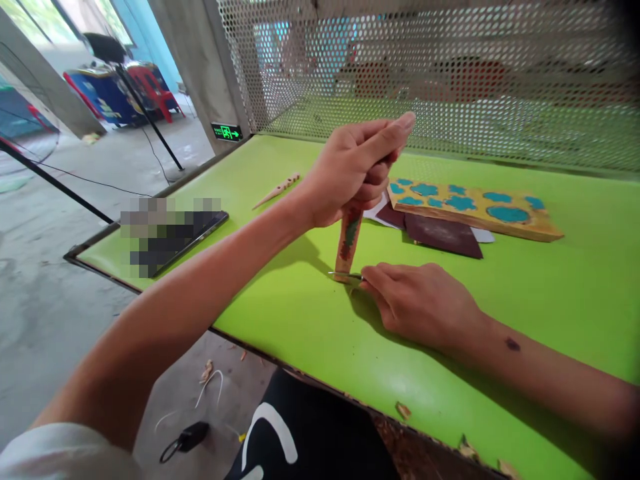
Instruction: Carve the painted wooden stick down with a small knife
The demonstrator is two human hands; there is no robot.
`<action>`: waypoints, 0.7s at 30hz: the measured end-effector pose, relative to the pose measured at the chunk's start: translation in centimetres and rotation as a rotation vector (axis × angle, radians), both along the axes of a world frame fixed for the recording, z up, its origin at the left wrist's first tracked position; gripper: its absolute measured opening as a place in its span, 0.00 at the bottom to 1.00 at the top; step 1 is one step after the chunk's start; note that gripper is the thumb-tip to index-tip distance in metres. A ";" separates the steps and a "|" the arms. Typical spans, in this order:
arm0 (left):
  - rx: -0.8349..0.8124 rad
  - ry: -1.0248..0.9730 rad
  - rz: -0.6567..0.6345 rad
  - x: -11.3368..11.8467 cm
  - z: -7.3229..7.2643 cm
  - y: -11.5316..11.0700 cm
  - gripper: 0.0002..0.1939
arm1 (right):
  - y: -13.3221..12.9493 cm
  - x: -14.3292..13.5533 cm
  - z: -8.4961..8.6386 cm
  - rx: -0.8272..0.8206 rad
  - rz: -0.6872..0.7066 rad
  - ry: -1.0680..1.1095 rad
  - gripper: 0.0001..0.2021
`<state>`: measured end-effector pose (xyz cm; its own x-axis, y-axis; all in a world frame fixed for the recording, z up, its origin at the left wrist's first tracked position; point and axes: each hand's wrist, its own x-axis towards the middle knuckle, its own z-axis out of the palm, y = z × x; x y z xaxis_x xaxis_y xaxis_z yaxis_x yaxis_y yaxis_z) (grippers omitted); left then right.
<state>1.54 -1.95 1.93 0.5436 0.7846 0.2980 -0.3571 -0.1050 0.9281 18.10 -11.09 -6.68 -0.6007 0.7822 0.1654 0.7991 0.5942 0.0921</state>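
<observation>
One left hand (354,163) holds one strip (349,243), the right (423,300) apparently one knife (349,275).

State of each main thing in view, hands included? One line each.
Narrow painted wooden strip, nearly upright, upper part in closed left hand
Thin metal blade, across strip's lower end, in right hand
Yellow wooden board with teal patches, lying painted side up
Dark maroon sheet, partly under the board
Pale pointed wooden piece, lying loose
Dark flat device, lying down; power unclear
Green exit sign, lit
</observation>
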 end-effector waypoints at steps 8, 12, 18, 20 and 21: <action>-0.074 -0.051 0.054 -0.8 0.0 0.2 0.21 | 0.6 0.3 -0.8 0.112 0.060 0.160 0.21; -0.088 -0.061 0.074 -0.4 -0.1 0.4 0.19 | 1.1 -1.1 -0.5 0.107 0.014 0.123 0.19; -0.072 -0.032 0.042 -0.5 -0.1 0.2 0.20 | 0.3 -0.8 0.0 0.031 -0.010 0.066 0.18; -0.066 -0.041 0.055 -0.8 -0.1 0.2 0.20 | -0.1 -0.3 0.1 0.009 -0.007 0.028 0.17; -0.072 -0.052 0.073 -0.9 -0.2 0.2 0.20 | -0.2 -0.1 0.1 0.003 0.000 0.019 0.17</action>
